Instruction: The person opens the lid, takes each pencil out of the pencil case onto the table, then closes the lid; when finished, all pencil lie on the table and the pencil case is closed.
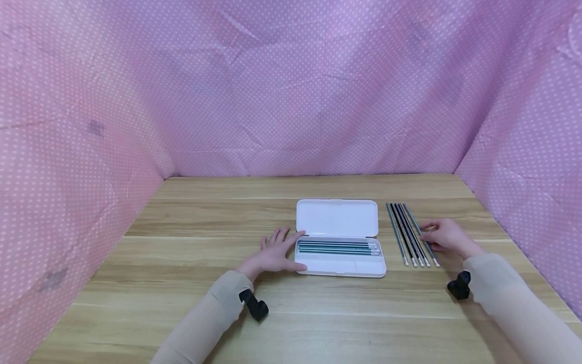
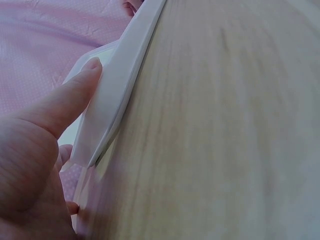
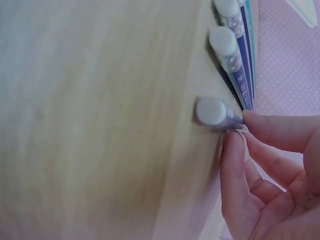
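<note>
An open white pencil case (image 1: 327,266) lies near the middle of the table, its lid (image 1: 337,217) folded back, with several dark and green pencils (image 1: 334,247) lying side by side inside. My left hand (image 1: 274,255) has its fingers spread at the case's left end. In the left wrist view the thumb (image 2: 75,102) rests on the case's rim. To the right of the case, several pencils lie in a row, erasers towards me. With thumb and fingertips my right hand (image 1: 445,236) pinches the rightmost pencil (image 1: 414,222), just behind its white eraser (image 3: 211,111) in the right wrist view.
The wooden table (image 1: 182,222) reaches back to a pink polka-dot cloth (image 1: 291,101), which also hangs along both sides. A black wrist camera (image 1: 254,305) is on the left sleeve, and another black camera (image 1: 459,285) on the right one.
</note>
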### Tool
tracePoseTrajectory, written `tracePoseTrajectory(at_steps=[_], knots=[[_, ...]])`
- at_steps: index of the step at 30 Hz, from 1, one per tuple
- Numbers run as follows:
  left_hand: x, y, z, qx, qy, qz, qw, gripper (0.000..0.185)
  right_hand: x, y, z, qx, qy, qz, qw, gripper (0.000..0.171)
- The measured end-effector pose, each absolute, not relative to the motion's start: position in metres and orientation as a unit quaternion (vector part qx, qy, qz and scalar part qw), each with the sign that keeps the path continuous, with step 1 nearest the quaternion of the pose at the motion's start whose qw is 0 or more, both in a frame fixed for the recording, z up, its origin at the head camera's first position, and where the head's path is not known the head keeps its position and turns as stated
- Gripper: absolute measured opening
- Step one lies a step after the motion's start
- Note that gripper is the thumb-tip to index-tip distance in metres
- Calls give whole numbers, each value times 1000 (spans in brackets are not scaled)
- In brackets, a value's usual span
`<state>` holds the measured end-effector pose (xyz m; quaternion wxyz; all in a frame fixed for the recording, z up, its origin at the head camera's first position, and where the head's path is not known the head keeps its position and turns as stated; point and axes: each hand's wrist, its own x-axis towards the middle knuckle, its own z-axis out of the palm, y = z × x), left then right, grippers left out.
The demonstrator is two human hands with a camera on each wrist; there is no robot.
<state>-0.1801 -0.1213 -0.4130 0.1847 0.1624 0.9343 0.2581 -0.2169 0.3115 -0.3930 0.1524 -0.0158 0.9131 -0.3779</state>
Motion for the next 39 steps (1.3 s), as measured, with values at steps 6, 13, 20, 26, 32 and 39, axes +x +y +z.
tracePoseTrajectory(at_steps=[6, 13, 20, 26, 32, 39], knots=[[-181, -121, -413, 162, 935, 255, 183, 89, -217, 309, -393, -24, 911, -383, 150, 45], [-180, -121, -412, 162, 934, 261, 185, 89, -217, 308, -392, -24, 909, -385, 156, 44], [-178, -121, -410, 160, 934, 258, 187, 89, -218, 310, -392, -24, 905, -392, 160, 45], [-178, -121, -410, 160, 935, 256, 185, 89, -217, 309, -385, -29, 907, -388, 160, 47], [-178, -121, -411, 161, 935, 257, 183, 90, -215, 299, -373, -48, 921, -356, 148, 46], [-178, -120, -412, 160, 937, 254, 179, 90, -212, 279, -364, -66, 920, -362, 136, 45]])
